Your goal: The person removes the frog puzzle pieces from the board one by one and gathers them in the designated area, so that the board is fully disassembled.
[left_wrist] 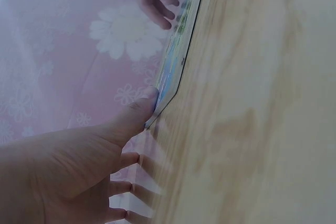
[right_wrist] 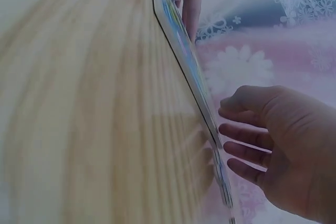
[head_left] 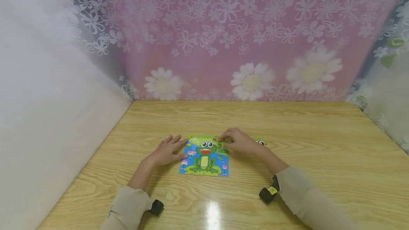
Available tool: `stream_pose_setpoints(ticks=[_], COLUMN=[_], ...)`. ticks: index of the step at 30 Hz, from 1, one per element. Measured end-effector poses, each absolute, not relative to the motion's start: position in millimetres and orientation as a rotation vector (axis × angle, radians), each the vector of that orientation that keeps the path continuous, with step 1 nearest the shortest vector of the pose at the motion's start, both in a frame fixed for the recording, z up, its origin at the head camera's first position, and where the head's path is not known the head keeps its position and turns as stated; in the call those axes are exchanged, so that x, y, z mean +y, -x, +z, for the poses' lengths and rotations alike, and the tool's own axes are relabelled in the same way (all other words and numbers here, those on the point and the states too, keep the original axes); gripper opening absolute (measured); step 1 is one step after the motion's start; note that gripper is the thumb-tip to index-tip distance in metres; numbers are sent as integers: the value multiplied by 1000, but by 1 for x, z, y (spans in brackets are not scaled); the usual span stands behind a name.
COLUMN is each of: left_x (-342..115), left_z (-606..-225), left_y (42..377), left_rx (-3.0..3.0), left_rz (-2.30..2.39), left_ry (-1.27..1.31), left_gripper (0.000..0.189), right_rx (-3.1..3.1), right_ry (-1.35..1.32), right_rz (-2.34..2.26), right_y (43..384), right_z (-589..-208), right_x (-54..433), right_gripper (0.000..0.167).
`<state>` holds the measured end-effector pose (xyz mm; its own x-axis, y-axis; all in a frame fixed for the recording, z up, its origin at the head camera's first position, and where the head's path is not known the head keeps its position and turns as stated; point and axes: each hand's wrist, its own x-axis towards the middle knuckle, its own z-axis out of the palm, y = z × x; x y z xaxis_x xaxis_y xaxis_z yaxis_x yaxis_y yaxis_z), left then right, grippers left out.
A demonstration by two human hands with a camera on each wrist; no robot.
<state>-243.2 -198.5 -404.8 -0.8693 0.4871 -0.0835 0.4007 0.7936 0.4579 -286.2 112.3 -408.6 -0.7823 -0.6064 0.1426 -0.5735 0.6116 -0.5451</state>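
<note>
Touches a frog picture puzzle [head_left: 203, 162], lying flat at the centre of the clock on a wood-grain worktop [head_left: 204, 116], with the left hand [head_left: 164, 153] at nine o'clock. Rests the thumb [left_wrist: 149, 95] on the board's edge, in the left wrist view, with the other fingers [left_wrist: 121, 188] spread and released, tips toward the worktop. Reaches in with the right hand [head_left: 240, 141] from two o'clock, at the puzzle's far right corner, fingers bent toward the thumb. Cannot tell from any view whether grasping a piece there or merely hovering. Displays on the puzzle a green frog, red mouth open, on a lily pad in blue water, with pink blooms at nine, eight and four o'clock. Reveals, between two and three o'clock, part of a second frog picture [head_left: 261, 142], otherwise hidden behind the right hand and forearm. Wears beige sleeves [head_left: 127, 203] and black wrist cameras [head_left: 156, 207], at seven and four o'clock. Faces a pink floral sheet [head_left: 223, 38] at twelve o'clock.
</note>
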Motion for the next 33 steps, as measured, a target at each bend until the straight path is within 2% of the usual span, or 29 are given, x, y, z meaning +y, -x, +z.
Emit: stream_pose_setpoints(ticks=[5, 16, 33], left_x=[-198, -198, -196], left_z=[-405, -404, -401], left_y=[246, 245, 241], left_rx=[2796, 2794, 2805], left_rz=[634, 631, 642], left_ry=[-704, -703, -699], left_gripper=[67, 66, 66], right_rx=[2869, 3046, 3016], right_ry=[1007, 802, 906], right_rz=[-783, -721, -892], right_y=[287, 282, 285], right_z=[-410, -414, -420], right_x=[101, 82, 87], right_gripper=[18, 16, 11])
